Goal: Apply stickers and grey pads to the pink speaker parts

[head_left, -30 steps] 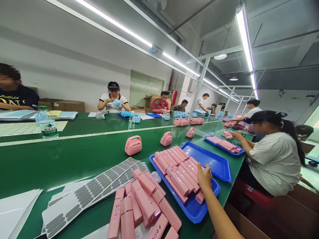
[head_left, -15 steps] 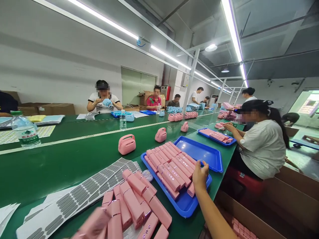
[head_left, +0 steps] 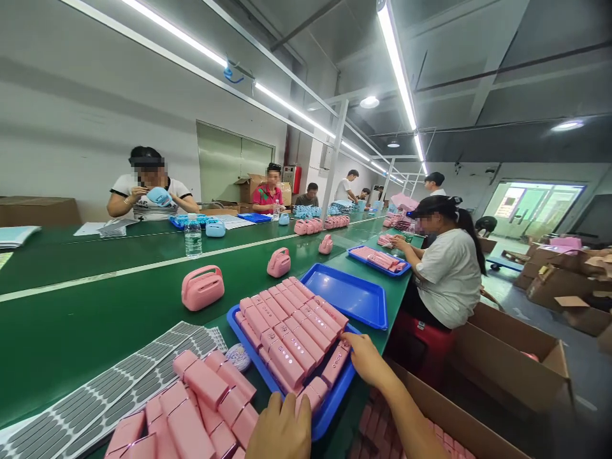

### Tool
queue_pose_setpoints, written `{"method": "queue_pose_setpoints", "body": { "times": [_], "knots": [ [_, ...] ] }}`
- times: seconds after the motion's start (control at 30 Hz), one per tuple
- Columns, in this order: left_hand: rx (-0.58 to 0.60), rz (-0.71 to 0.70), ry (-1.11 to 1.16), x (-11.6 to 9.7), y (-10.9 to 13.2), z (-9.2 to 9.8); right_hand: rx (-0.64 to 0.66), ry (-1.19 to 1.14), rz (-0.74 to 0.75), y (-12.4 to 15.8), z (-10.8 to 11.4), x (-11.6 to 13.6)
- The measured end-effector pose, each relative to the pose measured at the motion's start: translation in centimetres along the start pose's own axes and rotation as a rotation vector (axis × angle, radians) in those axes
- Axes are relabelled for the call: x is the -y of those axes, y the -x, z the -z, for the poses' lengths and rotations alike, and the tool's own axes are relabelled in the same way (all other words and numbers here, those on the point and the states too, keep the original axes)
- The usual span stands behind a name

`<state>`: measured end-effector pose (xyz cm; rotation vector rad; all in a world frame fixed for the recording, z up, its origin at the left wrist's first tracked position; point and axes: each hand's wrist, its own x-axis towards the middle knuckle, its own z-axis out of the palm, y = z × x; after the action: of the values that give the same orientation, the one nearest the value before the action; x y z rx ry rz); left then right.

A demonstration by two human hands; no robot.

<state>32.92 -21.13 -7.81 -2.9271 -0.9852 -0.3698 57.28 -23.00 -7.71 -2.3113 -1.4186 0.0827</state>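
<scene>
My left hand (head_left: 282,428) reaches in at the bottom, its fingers closed over a pink oblong plastic casing (head_left: 313,394) at the near end of a blue tray (head_left: 319,428). At the tray's right side, my right hand (head_left: 369,361) has its bent fingers at the far end of another pink casing (head_left: 336,364), which shows a row of small buttons. The thumb there is hidden. Rows of like pink casings (head_left: 287,325) with shiny bands fill the tray. Left of it lies a loose heap of pink casings (head_left: 191,408).
Sheets of grey stickers (head_left: 129,389) lie at left beside a round patterned item (head_left: 238,358). Beyond are an empty blue tray (head_left: 347,294), pink handled cases (head_left: 203,288) and a water bottle (head_left: 193,237). Cardboard boxes (head_left: 516,357) stand at right. Co-workers (head_left: 444,274) sit along the bench.
My left hand has come from the heap to the tray's near end with a casing. My right hand has lowered onto a buttoned casing. The view has swung right.
</scene>
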Motion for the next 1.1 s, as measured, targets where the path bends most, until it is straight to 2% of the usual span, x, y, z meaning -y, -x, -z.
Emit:
{"method": "queue_pose_setpoints", "body": {
  "times": [0.13, 0.4, 0.67, 0.8, 0.97, 1.1],
  "knots": [
    [-0.021, 0.009, -0.013, -0.5, -0.5, -1.0, 0.171, 0.151, 0.090, -0.6, 1.1, -0.5],
    [-0.101, 0.024, -0.087, -0.5, -0.3, -1.9, 0.311, 0.223, 0.230, -2.0, 2.7, 0.5],
    [-0.084, 0.012, -0.106, 0.0, 0.3, -1.6, 0.248, 0.254, 0.145, -1.7, 4.5, -0.3],
    [-0.004, 0.011, -0.054, -0.1, 0.0, -1.4, 0.253, 0.231, 0.078, -1.0, 3.2, 0.2],
    [0.147, 0.024, 0.033, -0.7, -0.8, -0.9, 0.184, 0.257, -0.053, -0.7, 1.1, 0.9],
    [0.198, 0.024, 0.052, -1.0, -1.2, -0.7, 0.131, 0.246, -0.115, -0.4, 0.7, 1.1]
  ]
}}
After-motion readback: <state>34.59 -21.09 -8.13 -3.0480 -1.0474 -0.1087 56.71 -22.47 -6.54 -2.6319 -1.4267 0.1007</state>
